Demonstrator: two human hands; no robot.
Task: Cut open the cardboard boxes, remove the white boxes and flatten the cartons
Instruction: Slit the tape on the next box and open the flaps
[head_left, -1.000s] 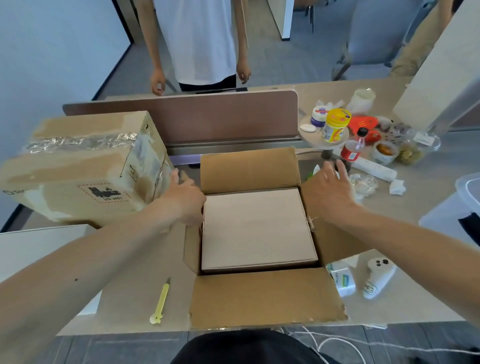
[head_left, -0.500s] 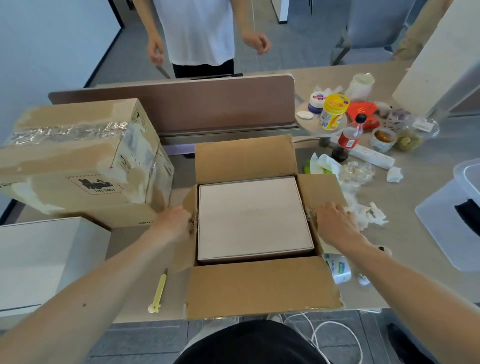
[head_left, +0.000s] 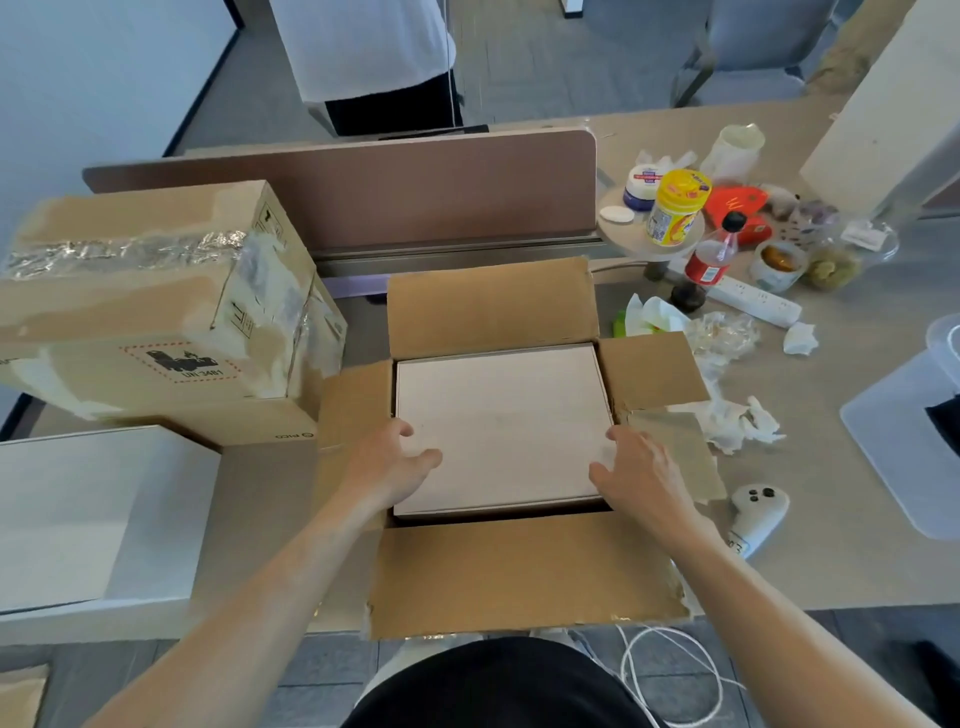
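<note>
An open cardboard carton (head_left: 524, 571) stands in front of me with its four flaps spread out. Inside it lies a white box (head_left: 498, 415), flat and filling the opening. My left hand (head_left: 387, 462) grips the white box at its near left edge, thumb on top. At the near right edge my right hand (head_left: 634, 470) does the same, fingers reaching down between box and carton wall. A taped, closed carton (head_left: 156, 296) sits at the left, and another white box (head_left: 88, 514) lies at the near left.
A brown desk divider (head_left: 363, 182) runs behind the cartons. To the right lie bottles, jars, crumpled tissues (head_left: 732, 421), a power strip (head_left: 753, 304), a white controller (head_left: 756, 512) and a clear plastic bin (head_left: 904, 431). A person (head_left: 363, 52) stands beyond the desk.
Both hands left the side flaps and came inward and nearer to me, onto the white box's near edges. The flaps now lie spread flat.
</note>
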